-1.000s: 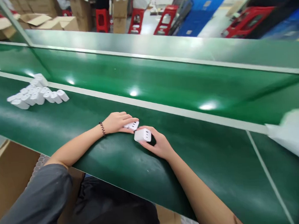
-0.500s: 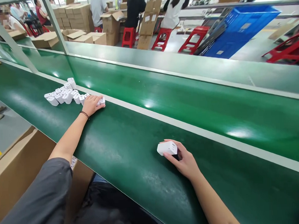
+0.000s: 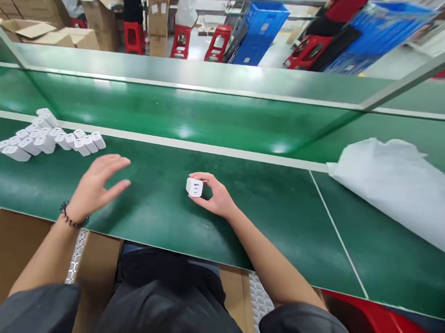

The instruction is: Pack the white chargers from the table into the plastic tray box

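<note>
Between the thumb and fingers of my right hand [image 3: 217,196] is a white charger [image 3: 194,187], its face with several port slots turned toward me. It is held over the green work surface [image 3: 153,211]. My left hand [image 3: 99,186] hovers with thumb and fingers apart and holds nothing. Just beyond it, a group of white chargers [image 3: 44,141] stands close together at the left, near the pale strip. Some of them hide parts of others.
A crumpled whitish sheet [image 3: 401,190] lies at the right. Cardboard boxes [image 3: 100,264] stand below the near edge. Beyond the bench are red stools [image 3: 134,37], blue crates [image 3: 261,31] and several people. A slanted metal post [image 3: 409,79] rises at the right.
My left hand has let go of the chargers at the end of the group and drawn back, opening. My right hand keeps its charger, its slotted face now toward me. The view has swung right.
</note>
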A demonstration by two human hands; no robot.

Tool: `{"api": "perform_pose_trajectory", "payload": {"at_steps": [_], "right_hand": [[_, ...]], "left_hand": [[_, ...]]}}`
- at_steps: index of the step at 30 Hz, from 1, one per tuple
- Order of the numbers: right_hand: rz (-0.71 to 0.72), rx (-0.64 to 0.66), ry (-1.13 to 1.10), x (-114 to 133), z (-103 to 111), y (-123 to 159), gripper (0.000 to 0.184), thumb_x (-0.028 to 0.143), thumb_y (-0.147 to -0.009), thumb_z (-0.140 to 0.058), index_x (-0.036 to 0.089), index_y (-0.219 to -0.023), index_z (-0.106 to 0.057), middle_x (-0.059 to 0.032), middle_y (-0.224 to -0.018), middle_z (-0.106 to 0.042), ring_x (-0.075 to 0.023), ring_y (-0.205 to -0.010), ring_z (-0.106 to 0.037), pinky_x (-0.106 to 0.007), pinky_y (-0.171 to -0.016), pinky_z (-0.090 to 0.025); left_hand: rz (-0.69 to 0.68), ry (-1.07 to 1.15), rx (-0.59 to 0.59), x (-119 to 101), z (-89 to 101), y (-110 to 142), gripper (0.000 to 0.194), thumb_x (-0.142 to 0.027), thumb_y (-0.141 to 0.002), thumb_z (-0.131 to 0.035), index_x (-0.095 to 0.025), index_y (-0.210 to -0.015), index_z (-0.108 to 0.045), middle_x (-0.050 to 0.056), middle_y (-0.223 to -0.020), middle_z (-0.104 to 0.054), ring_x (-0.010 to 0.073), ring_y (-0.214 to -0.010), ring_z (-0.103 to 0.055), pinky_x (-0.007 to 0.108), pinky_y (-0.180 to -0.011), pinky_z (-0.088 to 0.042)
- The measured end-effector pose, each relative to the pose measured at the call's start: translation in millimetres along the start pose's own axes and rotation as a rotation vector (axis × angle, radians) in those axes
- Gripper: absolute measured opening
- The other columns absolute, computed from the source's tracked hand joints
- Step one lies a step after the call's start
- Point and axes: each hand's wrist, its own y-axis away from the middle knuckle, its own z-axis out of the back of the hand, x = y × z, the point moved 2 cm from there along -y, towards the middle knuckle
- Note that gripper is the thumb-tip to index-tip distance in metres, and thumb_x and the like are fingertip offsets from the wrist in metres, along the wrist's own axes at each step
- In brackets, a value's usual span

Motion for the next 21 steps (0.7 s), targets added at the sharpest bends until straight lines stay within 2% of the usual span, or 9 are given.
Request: {"api": "perform_pose_trajectory", "payload": {"at_steps": [3,5,7,10,13,15,16,19,21], "right_hand": [[0.131,0.129,0.06,49.0,-11.3,4.4,0.04,0.026,-0.086,-0.067,0.022,-0.123,-0.052,-0.0148,-0.125,-0.059,-0.0248,-0.117,-0.06,-0.041,-0.091,-0.057],[0.179,0.217,0.063,77.0,-29.4,15.0,0.044,0.025,-0.086,-0.067,0.022,-0.128,-0.051,-0.0143,-0.123,-0.058,-0.0251,-0.114,-0.06,-0.041,-0.092,-0.057],[0.2,0.276,0.014,97.5,-55.9,29.5,0.047,0.024,-0.087,-0.066,0.023,-0.131,-0.05,-0.013,-0.117,-0.059,-0.0243,-0.107,-0.063,-0.039,-0.088,-0.058],[0.187,0.33,-0.108,118.2,-103.3,50.0,0.046,0.023,-0.088,-0.063,0.023,-0.132,-0.049,-0.0124,-0.117,-0.061,-0.0242,-0.106,-0.064,-0.039,-0.087,-0.06],[0.148,0.371,-0.203,131.5,-140.5,57.3,0.047,0.023,-0.09,-0.063,0.024,-0.134,-0.047,-0.0113,-0.12,-0.063,-0.0234,-0.109,-0.065,-0.039,-0.091,-0.059],[0.132,0.397,-0.202,134.1,-152.2,53.6,0.047,0.023,-0.09,-0.063,0.025,-0.135,-0.048,-0.0103,-0.12,-0.065,-0.0227,-0.11,-0.065,-0.039,-0.094,-0.058],[0.123,0.397,-0.179,132.5,-153.9,50.1,0.047,0.023,-0.09,-0.063,0.025,-0.135,-0.05,-0.01,-0.12,-0.065,-0.0227,-0.111,-0.065,-0.039,-0.095,-0.057],[0.096,0.323,-0.078,118.4,-148.8,39.6,0.042,0.024,-0.09,-0.063,0.023,-0.131,-0.054,-0.0099,-0.118,-0.067,-0.0234,-0.109,-0.066,-0.042,-0.096,-0.055],[0.086,0.273,-0.01,106.7,-143.8,36.3,0.037,0.024,-0.091,-0.063,0.022,-0.127,-0.058,-0.0099,-0.116,-0.068,-0.0239,-0.106,-0.066,-0.043,-0.095,-0.055]], "left_hand": [[0.022,0.194,0.046,-65.9,-9.2,41.6,0.053,-0.033,-0.089,-0.066,-0.029,-0.139,-0.048,0.007,-0.132,-0.061,0.0229,-0.126,-0.054,0.042,-0.109,-0.046],[0.08,0.333,0.084,-93.9,-24.2,71.7,0.066,-0.039,-0.086,-0.07,-0.027,-0.145,-0.041,0.01,-0.139,-0.055,0.0238,-0.129,-0.052,0.04,-0.109,-0.047],[0.141,0.427,0.091,-109.3,-37.8,100.0,0.071,-0.042,-0.086,-0.07,-0.025,-0.147,-0.039,0.013,-0.143,-0.052,0.024,-0.131,-0.052,0.038,-0.11,-0.047],[0.257,0.445,0.056,-114.2,-41.5,138.1,0.054,-0.034,-0.092,-0.063,-0.025,-0.143,-0.046,0.011,-0.141,-0.054,0.0203,-0.129,-0.055,0.033,-0.109,-0.048],[0.351,0.447,0.041,-104.2,-21.1,173.5,0.048,-0.032,-0.093,-0.061,-0.026,-0.139,-0.052,0.008,-0.14,-0.057,0.0194,-0.127,-0.057,0.032,-0.109,-0.048],[0.471,0.43,-0.002,-85.3,0.4,199.0,0.046,-0.034,-0.091,-0.064,-0.026,-0.135,-0.057,0.007,-0.135,-0.062,0.0203,-0.124,-0.059,0.033,-0.108,-0.048],[0.578,0.411,-0.051,-70.7,11.2,213.5,0.043,-0.036,-0.09,-0.064,-0.026,-0.131,-0.06,0.006,-0.132,-0.064,0.0209,-0.122,-0.06,0.034,-0.107,-0.049],[1.083,0.423,-0.279,-11.2,31.2,267.4,0.033,-0.038,-0.09,-0.06,-0.024,-0.119,-0.068,0.007,-0.125,-0.066,0.0218,-0.112,-0.063,0.035,-0.095,-0.055],[1.468,0.627,-0.398,28.6,25.5,307.6,0.03,-0.037,-0.09,-0.057,-0.023,-0.113,-0.068,0.006,-0.113,-0.068,0.0195,-0.092,-0.065,0.034,-0.078,-0.059]]}}
